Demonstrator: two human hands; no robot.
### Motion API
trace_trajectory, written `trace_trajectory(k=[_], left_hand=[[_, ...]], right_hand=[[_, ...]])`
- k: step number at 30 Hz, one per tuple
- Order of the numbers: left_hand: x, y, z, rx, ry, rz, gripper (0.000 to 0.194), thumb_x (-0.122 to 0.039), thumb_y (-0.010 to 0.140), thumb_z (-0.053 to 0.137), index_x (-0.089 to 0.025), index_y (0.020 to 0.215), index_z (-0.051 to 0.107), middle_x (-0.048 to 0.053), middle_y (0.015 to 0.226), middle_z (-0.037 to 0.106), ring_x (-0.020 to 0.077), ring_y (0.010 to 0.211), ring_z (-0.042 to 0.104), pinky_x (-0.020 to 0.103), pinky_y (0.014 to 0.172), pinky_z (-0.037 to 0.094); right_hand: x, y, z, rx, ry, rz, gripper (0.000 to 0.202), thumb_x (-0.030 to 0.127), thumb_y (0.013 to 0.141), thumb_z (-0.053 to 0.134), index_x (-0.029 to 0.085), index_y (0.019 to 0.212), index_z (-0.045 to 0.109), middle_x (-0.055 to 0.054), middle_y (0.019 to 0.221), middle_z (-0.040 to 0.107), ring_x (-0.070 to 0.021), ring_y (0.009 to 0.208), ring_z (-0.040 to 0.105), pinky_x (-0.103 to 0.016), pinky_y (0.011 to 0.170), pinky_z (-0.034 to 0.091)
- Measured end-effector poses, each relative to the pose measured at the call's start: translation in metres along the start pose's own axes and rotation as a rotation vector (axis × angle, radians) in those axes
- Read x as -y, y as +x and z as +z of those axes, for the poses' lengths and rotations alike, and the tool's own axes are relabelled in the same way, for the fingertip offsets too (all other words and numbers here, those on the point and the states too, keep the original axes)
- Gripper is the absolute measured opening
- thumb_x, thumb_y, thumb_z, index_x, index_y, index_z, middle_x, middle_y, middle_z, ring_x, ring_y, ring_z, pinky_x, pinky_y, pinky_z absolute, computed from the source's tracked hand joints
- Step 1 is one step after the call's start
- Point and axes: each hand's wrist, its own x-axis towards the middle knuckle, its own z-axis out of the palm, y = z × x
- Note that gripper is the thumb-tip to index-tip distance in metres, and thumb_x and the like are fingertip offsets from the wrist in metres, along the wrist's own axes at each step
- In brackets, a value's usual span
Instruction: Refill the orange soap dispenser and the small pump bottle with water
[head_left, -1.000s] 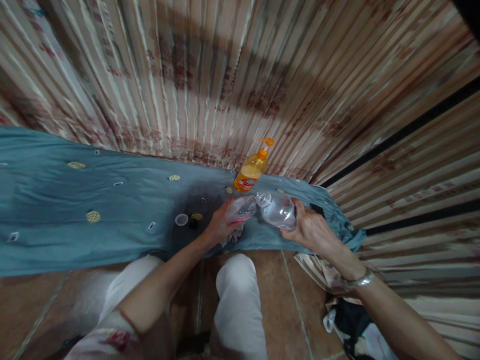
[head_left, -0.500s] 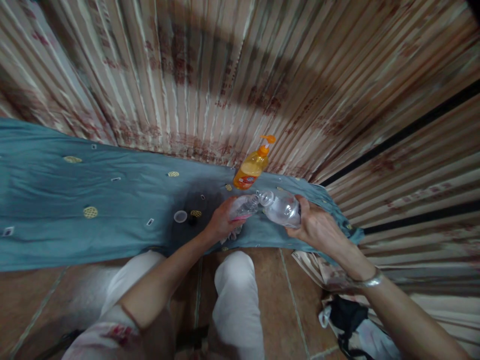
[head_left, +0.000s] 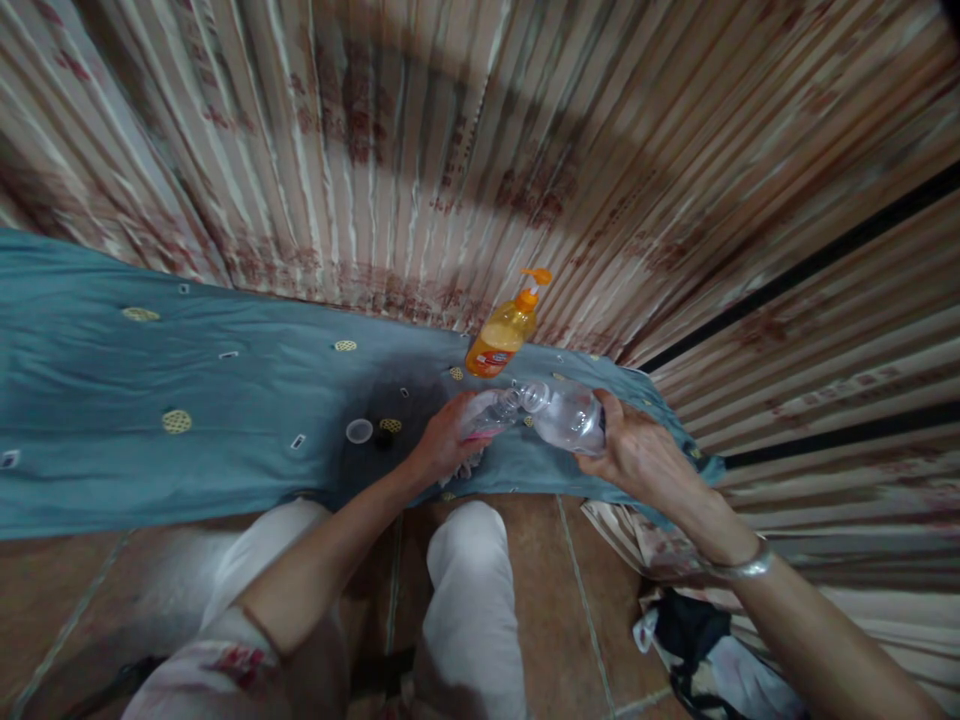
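Two clear plastic bottles are held neck to neck above a counter [head_left: 247, 390] draped in teal cloth with yellow pineapple-like prints. The smaller clear bottle with a pink patch low on its side [head_left: 491, 410] is wrapped by the curled fingers of the left hand [head_left: 444, 440]; the rounder clear bottle [head_left: 568, 416] is clasped near its base by the right hand [head_left: 637, 450], its grip closed snugly around the plastic, its mouth pointed at the other's. Whether the two rims touch cannot be told, nor can the level of any liquid inside. Just behind, an amber, see-through pump bottle with an orange nozzle [head_left: 498, 342] is seen partly filled with orange-yellow liquid; its red-orange label carries a blue-and-white mark, its lettering too small to be read. A round, whitish, translucent disc [head_left: 359, 431] and a crumpled greyish cloth [head_left: 466, 468] are seen on the counter, the cloth partly hidden below the left hand.
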Motion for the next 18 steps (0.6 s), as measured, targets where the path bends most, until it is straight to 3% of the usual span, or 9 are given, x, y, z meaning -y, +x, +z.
trace_trajectory(k=[18], left_hand=[[-0.0024,0.0021,0.0015,0.020,0.004,0.013,0.064,-0.025,0.078,0.092,-0.027,0.138,0.070,0.008,0.143,0.080,0.0339,0.137,0.075,0.048,0.123,0.059]], right_hand=[[-0.0070,-0.0027,-0.0014,0.039,-0.006,-0.015,0.067,0.040,0.089,0.074,0.002,0.142,0.056,-0.020,0.098,0.080,-0.0353,0.088,0.080,-0.040,0.079,0.061]])
